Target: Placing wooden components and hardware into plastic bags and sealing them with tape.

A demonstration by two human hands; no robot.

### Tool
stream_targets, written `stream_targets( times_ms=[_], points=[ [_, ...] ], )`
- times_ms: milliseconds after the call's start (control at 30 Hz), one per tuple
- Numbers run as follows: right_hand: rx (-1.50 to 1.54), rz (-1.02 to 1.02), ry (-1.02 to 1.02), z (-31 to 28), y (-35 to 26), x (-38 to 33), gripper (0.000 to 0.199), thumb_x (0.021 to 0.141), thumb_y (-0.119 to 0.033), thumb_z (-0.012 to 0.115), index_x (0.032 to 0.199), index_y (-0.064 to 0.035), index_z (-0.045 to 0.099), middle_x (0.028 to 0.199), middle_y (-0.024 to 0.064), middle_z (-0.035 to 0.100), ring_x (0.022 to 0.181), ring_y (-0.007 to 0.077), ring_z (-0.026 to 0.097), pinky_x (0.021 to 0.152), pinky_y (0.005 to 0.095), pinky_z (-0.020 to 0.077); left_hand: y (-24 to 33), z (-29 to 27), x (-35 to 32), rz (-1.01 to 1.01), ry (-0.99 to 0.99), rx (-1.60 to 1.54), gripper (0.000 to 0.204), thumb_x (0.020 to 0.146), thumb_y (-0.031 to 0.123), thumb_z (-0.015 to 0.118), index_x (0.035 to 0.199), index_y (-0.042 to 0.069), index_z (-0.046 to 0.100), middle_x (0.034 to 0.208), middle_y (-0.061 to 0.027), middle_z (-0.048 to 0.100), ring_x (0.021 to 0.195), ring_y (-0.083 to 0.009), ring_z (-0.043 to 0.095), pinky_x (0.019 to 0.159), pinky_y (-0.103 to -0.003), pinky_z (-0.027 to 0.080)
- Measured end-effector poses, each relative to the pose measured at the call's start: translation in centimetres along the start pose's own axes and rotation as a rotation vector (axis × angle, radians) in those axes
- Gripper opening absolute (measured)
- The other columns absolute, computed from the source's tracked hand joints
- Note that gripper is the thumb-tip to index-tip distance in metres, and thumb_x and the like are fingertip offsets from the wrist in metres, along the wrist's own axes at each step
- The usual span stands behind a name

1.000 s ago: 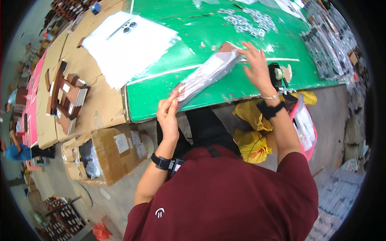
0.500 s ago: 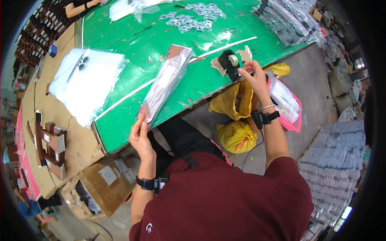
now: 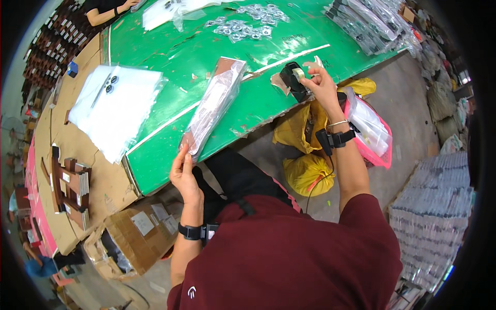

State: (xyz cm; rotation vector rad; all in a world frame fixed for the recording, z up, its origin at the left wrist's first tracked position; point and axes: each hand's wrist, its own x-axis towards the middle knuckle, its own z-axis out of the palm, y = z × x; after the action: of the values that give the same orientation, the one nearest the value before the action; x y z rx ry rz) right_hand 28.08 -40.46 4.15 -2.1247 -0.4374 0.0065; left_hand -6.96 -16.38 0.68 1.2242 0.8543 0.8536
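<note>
A long brown flat piece in a clear plastic bag (image 3: 214,106) lies slantwise on the green tabletop (image 3: 258,108). My left hand (image 3: 186,175) pinches the bag's near end at the table edge, thumb against fingers. At the right, my right hand (image 3: 323,88) is at the black tape dispenser (image 3: 293,85), its thumb and bent fingertips closed at the pale tape roll (image 3: 298,74). How much tape the fingertips hold is hard to see.
Stacked clear bags (image 3: 116,108) lie at left; small bagged parts (image 3: 243,31) and bagged bundles (image 3: 367,26) lie farther back. Yellow sacks (image 3: 308,178) and a pink basket (image 3: 385,155) stand below the right edge. A cardboard box (image 3: 139,232) is at lower left; a co-worker's arm (image 3: 103,17) shows top left.
My right hand has shifted left and slightly up, from beside the dispenser onto its tape roll. My left hand keeps its hold on the bag's near end. The view has shifted slightly.
</note>
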Motion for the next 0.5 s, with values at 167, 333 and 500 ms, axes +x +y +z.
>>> stream_targets(
  times_ms=[167,333,500],
  points=[
    [0.134,0.016,-0.079,-2.4,1.1,-0.7,0.043,0.081,-0.028,0.081,0.112,-0.0047,0.063,0.075,-0.0019,0.064,0.070,0.0066,0.059,0.066,0.0251,0.0450,0.2,0.1,0.1,-0.023,-0.009,-0.004,0.027,0.096,0.007,0.063,0.122,0.002,0.069,0.121,-0.0080,0.069,0.103,-0.0116,0.062,0.084,-0.024,0.049],
    [0.469,0.201,-0.217,-5.3,1.4,-6.5,0.029,0.091,-0.023,0.073,0.112,-0.0037,0.066,0.086,-0.0053,0.064,0.080,0.0037,0.057,0.072,0.0216,0.0432,0.1,-0.1,0.1,-0.021,-0.007,-0.007,0.026,0.097,0.007,0.063,0.122,0.002,0.069,0.120,-0.0072,0.069,0.102,-0.0111,0.062,0.082,-0.024,0.050],
    [0.640,0.202,-0.165,-2.3,3.6,-7.5,0.023,0.093,-0.022,0.070,0.110,-0.0058,0.067,0.086,-0.0073,0.061,0.075,0.0026,0.051,0.070,0.0191,0.0397,0.3,0.0,-0.1,-0.015,-0.005,0.004,0.026,0.097,0.006,0.063,0.121,0.002,0.069,0.121,-0.0078,0.069,0.100,-0.0105,0.063,0.081,-0.024,0.051]
  ],
)
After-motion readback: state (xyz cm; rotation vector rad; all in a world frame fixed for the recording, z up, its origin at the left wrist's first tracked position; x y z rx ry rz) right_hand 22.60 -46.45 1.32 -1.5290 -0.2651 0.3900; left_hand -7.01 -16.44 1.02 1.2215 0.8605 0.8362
